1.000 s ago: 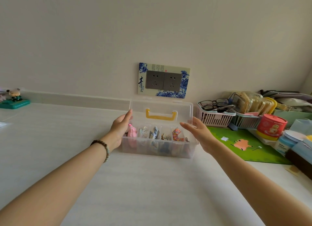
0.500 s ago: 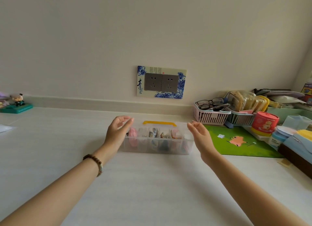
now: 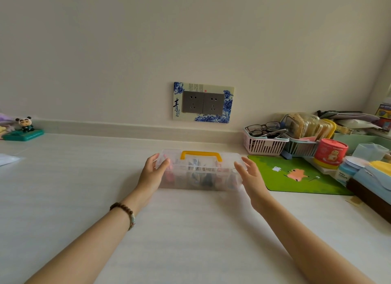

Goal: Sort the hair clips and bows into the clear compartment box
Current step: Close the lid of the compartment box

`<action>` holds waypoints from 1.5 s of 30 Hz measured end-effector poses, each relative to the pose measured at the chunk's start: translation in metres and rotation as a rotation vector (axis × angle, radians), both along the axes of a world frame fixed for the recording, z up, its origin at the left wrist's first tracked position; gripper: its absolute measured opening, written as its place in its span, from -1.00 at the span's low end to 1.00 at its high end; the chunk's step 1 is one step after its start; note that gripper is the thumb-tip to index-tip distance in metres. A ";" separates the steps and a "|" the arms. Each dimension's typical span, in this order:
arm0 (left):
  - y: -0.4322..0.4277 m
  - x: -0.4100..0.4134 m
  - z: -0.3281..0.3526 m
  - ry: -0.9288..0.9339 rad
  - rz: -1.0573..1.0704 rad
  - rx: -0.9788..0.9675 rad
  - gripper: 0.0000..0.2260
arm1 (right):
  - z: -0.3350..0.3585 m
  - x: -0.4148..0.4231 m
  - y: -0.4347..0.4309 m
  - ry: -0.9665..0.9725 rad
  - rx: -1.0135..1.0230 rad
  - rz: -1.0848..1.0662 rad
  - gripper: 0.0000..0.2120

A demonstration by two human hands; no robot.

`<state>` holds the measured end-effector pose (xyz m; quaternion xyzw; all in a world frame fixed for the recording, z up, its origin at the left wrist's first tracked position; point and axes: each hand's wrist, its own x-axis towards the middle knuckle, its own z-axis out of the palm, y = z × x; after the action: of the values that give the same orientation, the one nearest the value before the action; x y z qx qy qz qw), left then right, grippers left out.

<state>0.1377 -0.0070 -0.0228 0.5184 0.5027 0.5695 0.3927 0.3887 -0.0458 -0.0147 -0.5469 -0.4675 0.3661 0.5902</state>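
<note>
The clear compartment box (image 3: 201, 177) stands on the white table, its lid down and a yellow handle (image 3: 201, 154) on top. Pink, blue and patterned hair clips and bows (image 3: 197, 167) show blurred through its walls. My left hand (image 3: 153, 173) rests against the box's left end, thumb on the lid's corner. My right hand (image 3: 251, 177) is at the right end, fingers spread and lightly touching or just off the wall; I cannot tell which.
A green mat (image 3: 296, 173) lies right of the box. Behind it stand a pink basket (image 3: 262, 144) with glasses, a red canister (image 3: 330, 151), jars and boxes. A panda figure (image 3: 24, 124) stands far left. The wall with a socket plate (image 3: 203, 102) is behind.
The lid, upright a second ago, has come down onto the box. Both hands have settled against the box's two ends.
</note>
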 end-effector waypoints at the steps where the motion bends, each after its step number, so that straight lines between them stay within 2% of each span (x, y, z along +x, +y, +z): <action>1: -0.001 0.000 0.001 0.010 -0.006 -0.004 -0.58 | 0.001 -0.001 0.000 -0.008 -0.008 0.003 -0.54; 3: -0.004 0.002 0.003 0.063 -0.002 0.002 -0.58 | 0.002 -0.003 -0.002 -0.086 -0.012 -0.014 -0.52; 4: -0.008 0.002 0.004 0.119 0.002 0.034 -0.57 | 0.002 -0.004 -0.005 -0.196 0.024 -0.049 -0.51; 5: -0.012 0.001 0.006 0.236 0.014 0.107 -0.55 | 0.002 -0.004 -0.008 -0.369 0.091 -0.097 -0.50; 7: -0.023 -0.001 0.006 0.636 0.030 0.327 -0.49 | 0.001 -0.003 -0.018 -0.768 0.258 -0.126 -0.47; 9: -0.031 -0.002 0.007 0.990 -0.003 0.479 -0.43 | 0.000 -0.008 -0.031 -1.069 0.350 -0.042 -0.44; 11: -0.038 0.000 0.004 1.177 -0.052 0.464 -0.41 | -0.004 -0.013 -0.041 -1.281 0.347 0.042 -0.40; 13: -0.038 0.003 -0.003 1.242 -0.071 0.438 -0.41 | -0.011 -0.014 -0.043 -1.393 0.318 0.074 -0.38; 17: -0.021 0.012 -0.004 1.255 -0.090 0.397 -0.36 | -0.014 -0.002 -0.027 -1.465 0.278 0.087 -0.37; 23: 0.025 0.038 0.000 1.286 -0.112 0.368 -0.31 | -0.006 0.021 0.015 -1.413 0.196 0.123 -0.40; 29: 0.084 0.072 0.002 1.284 -0.121 0.325 -0.51 | -0.014 0.044 0.077 -1.291 0.195 0.090 -0.33; 36: 0.146 0.095 0.004 1.278 -0.131 0.315 -0.54 | -0.016 0.064 0.139 -1.299 0.193 0.052 -0.34; 45: 0.193 0.116 0.000 1.253 -0.142 0.315 -0.53 | -0.023 0.079 0.182 -1.219 0.222 0.045 -0.31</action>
<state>0.2537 0.1855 -0.0226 0.8357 0.5116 0.1990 -0.0189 0.4678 0.1364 -0.0374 -0.5830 -0.7673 -0.0506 0.2623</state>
